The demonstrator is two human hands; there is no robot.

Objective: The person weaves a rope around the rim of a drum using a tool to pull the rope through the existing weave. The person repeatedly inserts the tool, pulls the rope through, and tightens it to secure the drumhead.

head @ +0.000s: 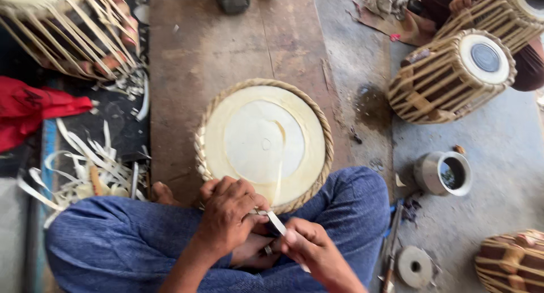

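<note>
At bottom centre, the left hand [229, 214] pinches a thin pale strip [277, 182] rising from the drum head [263, 140] mid-frame, the right hand [309, 247] gripping a small blade [277, 223] (best kept shallow, I judge).

A round drum head [264, 143], pale cream with a braided rim, lies flat at the centre of the frame. A thin pale strip [279, 168] curls from its face down to the lower edge, ending between both hands.

Both hands [266, 231] hide the drumhead's [263, 140] near rim (frame blurred).
</note>
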